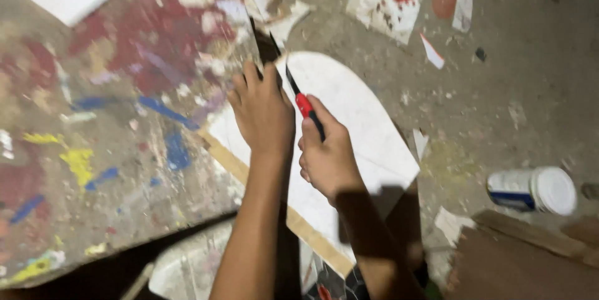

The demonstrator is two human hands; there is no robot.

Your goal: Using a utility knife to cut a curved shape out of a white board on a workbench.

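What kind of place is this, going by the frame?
Likely an art or craft workshop. A paint-splattered table fills the left, the right hand holds a red utility knife over a white board, and paper scraps litter the concrete floor.

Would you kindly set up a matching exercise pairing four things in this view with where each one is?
Things:
1. utility knife
2. white tub
3. left hand
4. paint-stained board

Places:
A. lying on its side on the floor, far right
B. pressed flat on the white panel
C. gripped in the right hand
D. left of both hands

Pairs: 1-C, 2-A, 3-B, 4-D
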